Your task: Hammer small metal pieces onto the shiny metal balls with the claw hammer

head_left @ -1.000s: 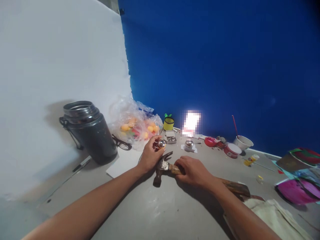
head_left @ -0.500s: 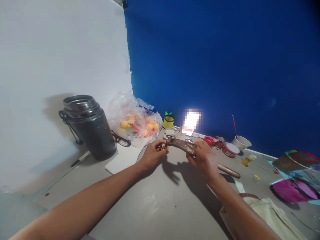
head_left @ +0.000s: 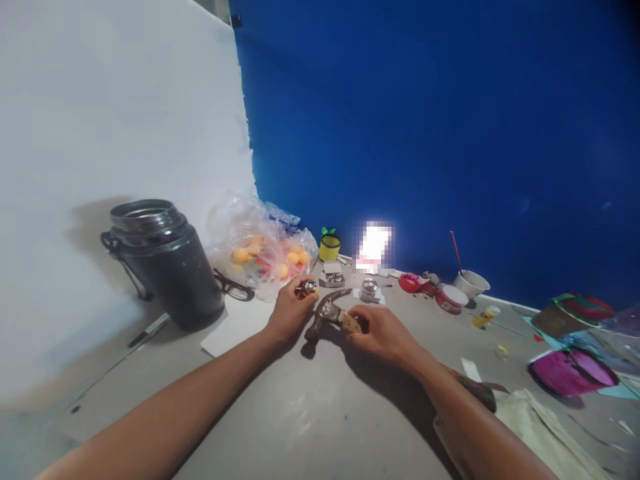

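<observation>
My left hand [head_left: 293, 310] is closed around a small ball [head_left: 310, 287] whose top is covered in shiny silver; a bit of orange shows beneath. My right hand [head_left: 383, 333] grips a claw hammer [head_left: 329, 312] by its worn wooden handle, close to the head. The hammer's head and curved claw are just right of my left hand, apart from the ball. The handle's far end emerges beyond my right forearm. Behind the hands lie an open white box [head_left: 335, 277] of small silver pieces and another silver ball [head_left: 370, 287] on white paper.
A dark open flask [head_left: 165, 267] stands at the left, beside eyeglasses [head_left: 235, 287] and a plastic bag [head_left: 270, 253] of orange balls. At the right are a white cup [head_left: 473, 285], a red-and-white tub [head_left: 451, 300], a magenta pot [head_left: 573, 372] and beige cloth [head_left: 535, 427].
My right hand has lowered and turned the hammer, so its head and claw now show below and beside the ball. My left hand keeps the ball; the view has shifted slightly.
</observation>
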Demonstrator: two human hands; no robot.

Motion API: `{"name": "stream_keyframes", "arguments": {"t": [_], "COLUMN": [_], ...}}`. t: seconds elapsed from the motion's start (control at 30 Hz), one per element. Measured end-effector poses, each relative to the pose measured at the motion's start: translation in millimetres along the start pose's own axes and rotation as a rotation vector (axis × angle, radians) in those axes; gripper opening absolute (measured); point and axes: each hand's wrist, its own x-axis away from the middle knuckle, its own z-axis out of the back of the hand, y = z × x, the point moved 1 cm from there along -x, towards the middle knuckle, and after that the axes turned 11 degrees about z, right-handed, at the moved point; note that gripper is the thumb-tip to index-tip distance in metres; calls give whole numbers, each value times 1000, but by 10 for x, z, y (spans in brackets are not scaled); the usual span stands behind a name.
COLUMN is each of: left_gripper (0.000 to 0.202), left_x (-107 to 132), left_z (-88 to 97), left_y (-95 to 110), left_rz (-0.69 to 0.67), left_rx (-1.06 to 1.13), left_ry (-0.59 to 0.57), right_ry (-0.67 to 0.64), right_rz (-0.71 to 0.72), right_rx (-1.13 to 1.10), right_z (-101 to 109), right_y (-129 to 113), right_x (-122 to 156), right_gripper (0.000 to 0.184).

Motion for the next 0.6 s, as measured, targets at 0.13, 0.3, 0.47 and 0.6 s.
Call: {"name": "stream_keyframes", "arguments": {"t": [0.13, 0.3, 0.47, 0.6], "left_gripper": [39, 45, 46, 56], "left_x": [-5, -27, -11, 33], "left_z": [14, 21, 5, -28], "left_y": [-11, -70, -75, -56], "left_rz": [8, 57, 43, 7], "left_rx": [-21, 22, -19, 22], "left_ry": [9, -29, -65, -74], "right_ry": [-144, -171, -142, -159], "right_rz": [-10, 12, 100, 114], "right_rx": [-41, 83, 168, 158], "right_z": [-64, -143, -229, -232], "right_y": [-41, -24, 32, 49], "right_x": [-12, -22, -40, -48], "right_gripper": [17, 13, 12, 16]}}
